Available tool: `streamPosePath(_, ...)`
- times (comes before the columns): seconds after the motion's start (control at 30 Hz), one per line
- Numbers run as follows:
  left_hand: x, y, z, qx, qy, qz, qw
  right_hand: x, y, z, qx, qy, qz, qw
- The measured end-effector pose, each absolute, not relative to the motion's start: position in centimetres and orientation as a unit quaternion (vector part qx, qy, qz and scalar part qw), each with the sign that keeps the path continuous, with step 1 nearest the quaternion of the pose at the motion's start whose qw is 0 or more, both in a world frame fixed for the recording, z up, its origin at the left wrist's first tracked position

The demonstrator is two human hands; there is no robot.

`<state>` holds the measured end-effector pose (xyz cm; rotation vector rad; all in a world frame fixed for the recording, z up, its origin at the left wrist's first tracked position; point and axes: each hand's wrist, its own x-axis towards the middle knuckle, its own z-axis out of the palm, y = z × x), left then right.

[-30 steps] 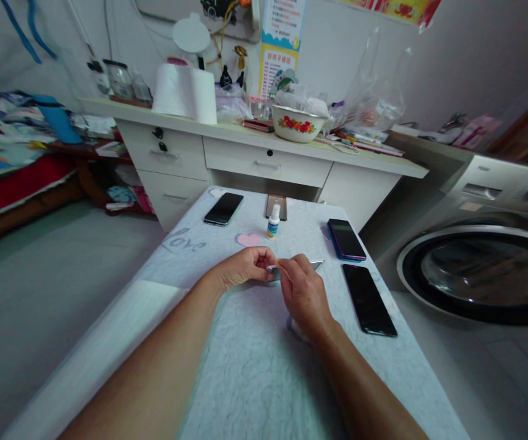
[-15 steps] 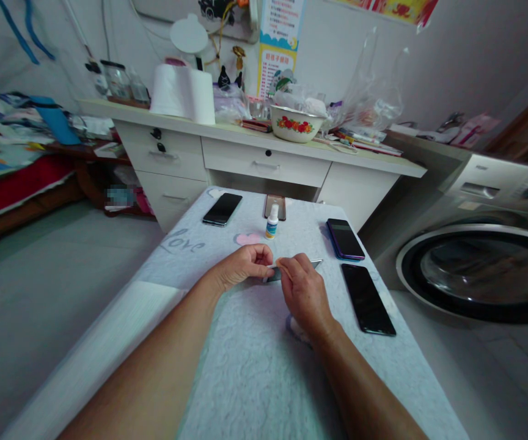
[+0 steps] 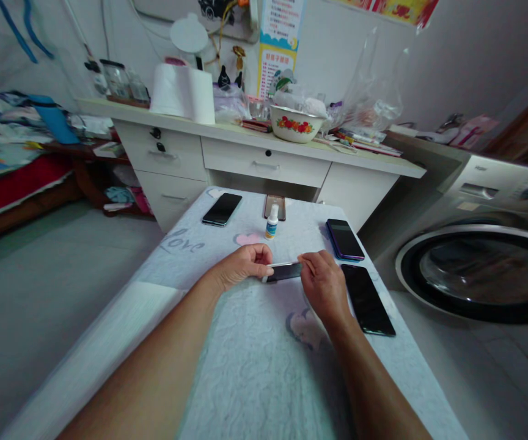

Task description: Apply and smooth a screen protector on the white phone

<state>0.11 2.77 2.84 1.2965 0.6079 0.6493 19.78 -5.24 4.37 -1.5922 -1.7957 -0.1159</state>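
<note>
My left hand (image 3: pixel 248 264) pinches the left end of a phone (image 3: pixel 285 272) with a light edge and dark face, tilted over the cloth. At its right end my right hand (image 3: pixel 321 278) has its fingers curled together; something small and tan seems to show at the fingertips, too hidden to name. Behind the phone stands a small white spray bottle (image 3: pixel 272 222) with a blue and yellow label. A black phone (image 3: pixel 367 299) lies close to the right of my right hand, and another phone (image 3: pixel 345 239) rests beyond it.
On the cloth-covered table (image 3: pixel 245 366), a dark phone (image 3: pixel 222 209) lies back left and a brown-edged case-like item (image 3: pixel 275 206) back centre. A white desk (image 3: pixel 264 165) bearing a flowered bowl (image 3: pixel 297 124) borders the far end. A washing machine (image 3: pixel 484 201) stands right.
My right hand has moved right along the phone to its right end, leaving more of the dark face visible. My left hand has stayed in place on the left end.
</note>
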Motion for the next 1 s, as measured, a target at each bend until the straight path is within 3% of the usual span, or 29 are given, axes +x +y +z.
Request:
streamPosePath(0.5, 0.0, 2.9, 2.6, 0.585, 0.273, 0.293, 0.705, 21.6, -4.8, 4.5, -0.651, -0.650, -0.067, 0.387)
streamPosePath(1.0, 0.1, 3.0, 2.5, 0.577, 0.276, 0.296, 0.709, 22.2, -4.5, 4.0, -0.660, -0.605, -0.012, 0.444)
